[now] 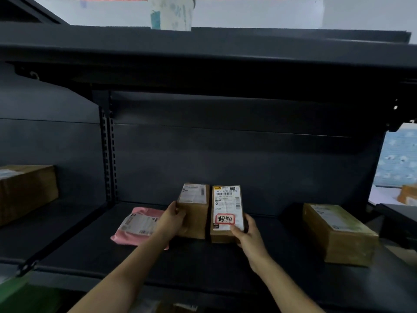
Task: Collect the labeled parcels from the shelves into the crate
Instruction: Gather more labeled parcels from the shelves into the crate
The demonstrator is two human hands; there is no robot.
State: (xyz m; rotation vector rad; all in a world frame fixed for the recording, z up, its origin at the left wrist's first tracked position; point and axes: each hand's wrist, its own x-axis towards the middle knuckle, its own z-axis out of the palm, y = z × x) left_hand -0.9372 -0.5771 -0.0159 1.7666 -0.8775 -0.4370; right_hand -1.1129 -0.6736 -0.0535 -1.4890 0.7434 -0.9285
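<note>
Two parcels lay side by side midway along the shelf (pixel 203 263), long axes running front to back; the left hand (pixel 173 216) curled round the left parcel (pixel 195 219) at its outer side, the right hand (pixel 247 233) gripped the red-stamped parcel (pixel 226 211) at its near right corner.

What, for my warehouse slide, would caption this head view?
On a dark shelf, the left hand grips a brown parcel while the right hand grips the red-marked parcel beside it.

red-stamped box (pixel 226 213) flat, lbl up, on shelf (pixel 203 258) | brown box (pixel 195 213) just L
</note>
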